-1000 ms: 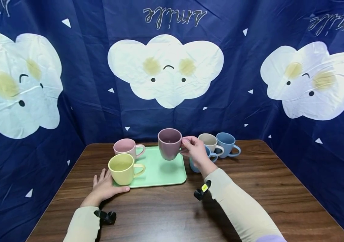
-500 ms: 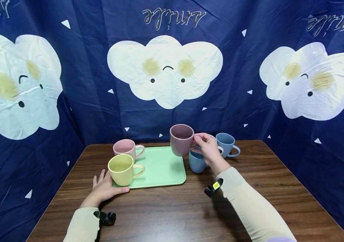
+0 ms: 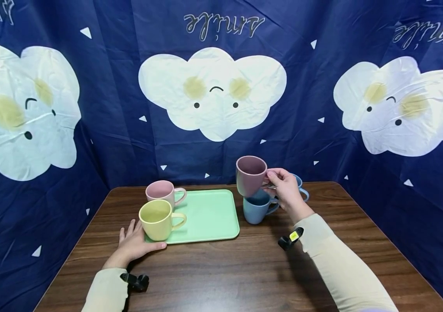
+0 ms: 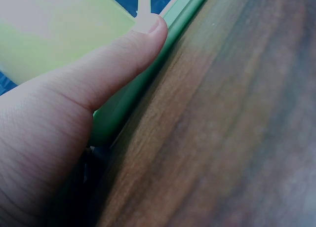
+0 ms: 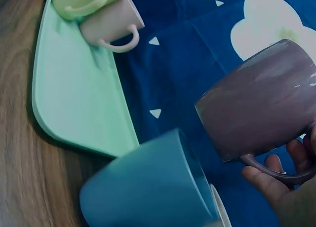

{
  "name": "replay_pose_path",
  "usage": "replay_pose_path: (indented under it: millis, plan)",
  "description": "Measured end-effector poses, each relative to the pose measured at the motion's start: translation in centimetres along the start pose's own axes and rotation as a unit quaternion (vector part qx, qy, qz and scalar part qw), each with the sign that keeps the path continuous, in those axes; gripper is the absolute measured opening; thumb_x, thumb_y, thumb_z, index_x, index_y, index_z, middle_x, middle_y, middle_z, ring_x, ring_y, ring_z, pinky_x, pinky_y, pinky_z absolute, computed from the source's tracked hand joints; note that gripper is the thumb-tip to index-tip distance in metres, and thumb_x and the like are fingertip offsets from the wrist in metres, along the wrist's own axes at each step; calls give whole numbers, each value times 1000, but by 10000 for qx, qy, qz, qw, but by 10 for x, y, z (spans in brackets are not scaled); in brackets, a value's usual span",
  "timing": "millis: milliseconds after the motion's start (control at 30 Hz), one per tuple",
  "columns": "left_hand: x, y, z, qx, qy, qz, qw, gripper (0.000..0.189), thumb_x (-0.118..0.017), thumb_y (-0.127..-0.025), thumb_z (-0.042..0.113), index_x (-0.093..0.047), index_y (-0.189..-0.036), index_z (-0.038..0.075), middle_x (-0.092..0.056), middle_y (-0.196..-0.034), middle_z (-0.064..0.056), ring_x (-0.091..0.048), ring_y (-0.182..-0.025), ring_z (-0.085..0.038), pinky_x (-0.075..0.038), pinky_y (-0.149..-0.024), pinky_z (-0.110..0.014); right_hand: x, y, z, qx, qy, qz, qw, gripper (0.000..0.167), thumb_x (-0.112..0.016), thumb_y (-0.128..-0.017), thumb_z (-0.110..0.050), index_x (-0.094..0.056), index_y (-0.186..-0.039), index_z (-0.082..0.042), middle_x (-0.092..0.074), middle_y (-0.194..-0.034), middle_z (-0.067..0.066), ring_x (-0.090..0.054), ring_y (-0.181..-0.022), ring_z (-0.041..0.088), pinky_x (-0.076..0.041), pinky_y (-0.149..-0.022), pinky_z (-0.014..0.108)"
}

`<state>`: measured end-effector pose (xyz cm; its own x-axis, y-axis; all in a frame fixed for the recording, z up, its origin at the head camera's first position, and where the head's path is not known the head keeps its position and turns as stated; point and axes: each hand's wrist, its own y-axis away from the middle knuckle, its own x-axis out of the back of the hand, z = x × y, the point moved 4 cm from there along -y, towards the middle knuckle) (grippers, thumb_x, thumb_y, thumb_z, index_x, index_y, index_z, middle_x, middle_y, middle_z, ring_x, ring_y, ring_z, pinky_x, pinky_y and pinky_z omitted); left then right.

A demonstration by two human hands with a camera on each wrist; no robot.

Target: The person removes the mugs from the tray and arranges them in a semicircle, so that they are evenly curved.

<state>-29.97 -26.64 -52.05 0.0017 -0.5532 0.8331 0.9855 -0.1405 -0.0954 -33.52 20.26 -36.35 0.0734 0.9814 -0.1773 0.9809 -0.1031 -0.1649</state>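
Observation:
By its handle, my right hand [image 3: 286, 190] grips a purple mug [image 3: 250, 177], raised above the table just right of the tray. Below it a blue mug [image 3: 255, 209] stands beside the tray's right edge. My left hand [image 3: 132, 242] lies with fingers spread at the front left corner of the green tray [image 3: 209, 216], its thumb along the front rim in the left wrist view. On the tray's left part stand a yellow mug [image 3: 156, 222] and, behind it, a pink mug [image 3: 161, 191].
A second blue mug [image 3: 304, 190], partly hidden by my right hand, stands at the back right. In the right wrist view a pale rim [image 5: 220, 207] shows behind the near blue mug [image 5: 148, 187]. A dark blue cloud-print curtain [image 3: 213, 151] encloses the wooden table [image 3: 205, 277].
My right hand has carried the purple mug rightward and slightly up, from over the tray to above the near blue mug. The beige mug is now hidden in the head view. My left hand stays put.

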Motion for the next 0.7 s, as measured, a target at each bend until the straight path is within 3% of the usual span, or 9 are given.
replay_pose_path:
  millis: [333, 700]
  plan:
    - [7, 6, 11, 185, -112, -266, 9994, 131, -79, -70, 69, -16, -158, -5, -14, -159, -38, 0, -146, -60, 9, -109, -77, 23, -4, -9, 117, 70, 198, 9997, 10, -58, -103, -9, -67, -99, -12, -73, -84, -5, -73, -76, 12, -62, -67, 32]
    - [7, 7, 13, 217, -164, -288, 9992, 129, -79, -71, 68, -16, -158, -4, -14, -159, -38, -1, -146, -60, 8, -110, -76, 46, -6, -19, 176, 100, 376, 9991, 12, -59, -102, -11, -67, -94, -16, -72, -82, -6, -72, -74, 14, -62, -67, 32]
